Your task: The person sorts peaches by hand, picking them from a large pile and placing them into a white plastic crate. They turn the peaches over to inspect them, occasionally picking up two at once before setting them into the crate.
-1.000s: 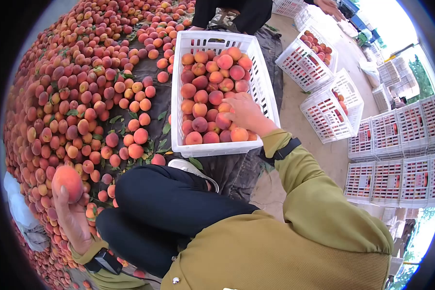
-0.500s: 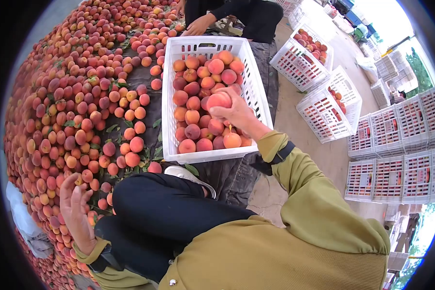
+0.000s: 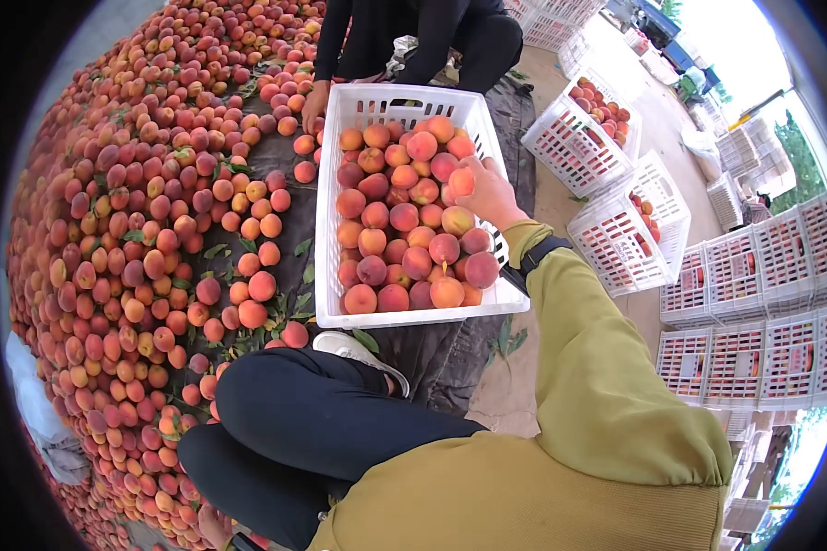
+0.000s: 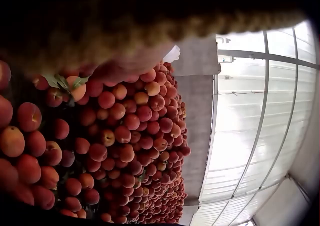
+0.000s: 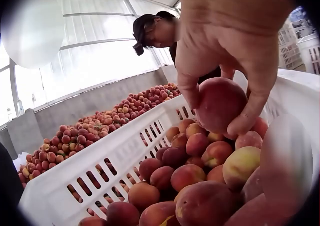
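Note:
My right hand [image 3: 489, 195] grips a peach [image 5: 220, 105] between thumb and fingers, low over the right side of a white slatted crate [image 3: 404, 320]. Peaches fill much of the crate; a yellowish one [image 5: 242, 166] lies just below the held peach in the right wrist view. At the bottom of the head view, my left hand [image 3: 213, 526] is down at the edge of the peach pile [image 3: 129, 275], mostly hidden beside my leg. The left wrist view shows only a blurred part of that hand, close over the peaches, so I cannot tell what its fingers hold.
Another person in dark clothes crouches beyond the crate, one hand [image 3: 315, 106] by its far left corner. Two more crates [image 3: 583, 138] with peaches stand at the right, near stacked full crates [image 3: 753, 358]. Dark sheeting [image 3: 441, 358] lies under the crate.
A peach held up in my left hand passed to my right hand. The right hand then moved right across the crate with a peach, while the left hand dropped to the pile.

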A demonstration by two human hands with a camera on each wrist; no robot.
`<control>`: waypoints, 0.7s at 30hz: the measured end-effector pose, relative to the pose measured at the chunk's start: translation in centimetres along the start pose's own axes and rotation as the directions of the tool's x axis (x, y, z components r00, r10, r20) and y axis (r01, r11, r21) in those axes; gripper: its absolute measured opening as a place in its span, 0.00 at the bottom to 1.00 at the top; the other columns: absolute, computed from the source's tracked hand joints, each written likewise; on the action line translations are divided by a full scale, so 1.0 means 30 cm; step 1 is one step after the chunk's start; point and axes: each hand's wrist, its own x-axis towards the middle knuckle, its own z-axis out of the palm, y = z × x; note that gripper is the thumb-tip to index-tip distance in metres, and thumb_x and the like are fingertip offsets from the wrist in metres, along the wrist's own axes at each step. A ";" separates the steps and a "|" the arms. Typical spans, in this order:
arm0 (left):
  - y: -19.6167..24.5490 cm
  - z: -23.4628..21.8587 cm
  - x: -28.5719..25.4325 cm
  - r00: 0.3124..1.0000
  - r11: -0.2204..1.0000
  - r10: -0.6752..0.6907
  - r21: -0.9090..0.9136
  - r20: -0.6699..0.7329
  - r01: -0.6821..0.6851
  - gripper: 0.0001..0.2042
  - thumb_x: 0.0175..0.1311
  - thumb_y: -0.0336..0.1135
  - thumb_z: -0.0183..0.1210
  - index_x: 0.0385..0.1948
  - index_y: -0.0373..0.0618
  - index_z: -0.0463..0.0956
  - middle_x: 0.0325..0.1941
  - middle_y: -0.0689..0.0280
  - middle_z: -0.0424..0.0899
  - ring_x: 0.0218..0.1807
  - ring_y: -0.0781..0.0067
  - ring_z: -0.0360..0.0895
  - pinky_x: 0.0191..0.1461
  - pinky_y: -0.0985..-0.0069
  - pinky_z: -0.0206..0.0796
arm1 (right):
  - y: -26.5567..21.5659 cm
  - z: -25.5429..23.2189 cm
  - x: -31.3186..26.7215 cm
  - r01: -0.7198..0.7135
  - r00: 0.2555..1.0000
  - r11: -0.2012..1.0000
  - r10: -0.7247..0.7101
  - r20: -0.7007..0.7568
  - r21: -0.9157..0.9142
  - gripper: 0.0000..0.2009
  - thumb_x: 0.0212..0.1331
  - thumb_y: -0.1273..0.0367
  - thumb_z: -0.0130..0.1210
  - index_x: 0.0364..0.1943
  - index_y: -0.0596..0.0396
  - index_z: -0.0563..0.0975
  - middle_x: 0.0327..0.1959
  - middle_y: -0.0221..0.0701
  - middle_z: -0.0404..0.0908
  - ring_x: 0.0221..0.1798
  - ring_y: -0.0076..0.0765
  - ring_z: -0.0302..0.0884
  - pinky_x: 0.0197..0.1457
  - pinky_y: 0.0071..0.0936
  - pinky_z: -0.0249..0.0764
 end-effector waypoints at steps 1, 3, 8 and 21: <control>-0.070 -0.054 0.034 0.999 0.999 -0.038 -0.018 -0.010 0.037 0.13 0.61 0.40 0.52 0.43 0.44 0.71 0.35 0.68 0.76 0.39 0.73 0.74 0.42 0.75 0.70 | -0.020 -0.004 0.005 0.013 1.000 0.991 -0.015 -0.016 -0.133 0.27 0.40 0.66 0.65 0.49 0.46 0.69 0.45 0.41 0.69 0.49 0.48 0.71 0.53 0.40 0.70; -0.169 -0.148 0.095 0.993 0.993 -0.111 -0.047 -0.031 0.109 0.12 0.60 0.40 0.52 0.41 0.45 0.71 0.32 0.69 0.76 0.37 0.73 0.74 0.39 0.75 0.71 | 0.062 0.086 0.070 0.060 0.993 0.975 -0.081 -0.088 -0.216 0.22 0.42 0.65 0.63 0.45 0.48 0.72 0.45 0.40 0.70 0.47 0.47 0.73 0.51 0.41 0.69; -0.265 -0.157 0.117 0.998 0.994 0.050 0.103 -0.037 -0.046 0.13 0.60 0.40 0.52 0.43 0.44 0.72 0.32 0.68 0.78 0.36 0.72 0.77 0.35 0.77 0.70 | 0.022 0.140 0.091 0.092 0.976 0.845 -0.183 -0.122 -0.527 0.11 0.49 0.68 0.54 0.37 0.53 0.74 0.40 0.37 0.73 0.46 0.43 0.73 0.48 0.40 0.67; -0.134 0.749 0.590 0.936 0.996 0.006 0.078 0.353 -0.036 0.14 0.60 0.40 0.53 0.44 0.43 0.74 0.35 0.65 0.80 0.37 0.71 0.78 0.38 0.77 0.70 | -0.030 0.104 -0.194 0.141 0.872 0.989 -0.147 0.466 0.049 0.25 0.41 0.59 0.63 0.45 0.54 0.73 0.37 0.39 0.78 0.41 0.46 0.77 0.43 0.42 0.74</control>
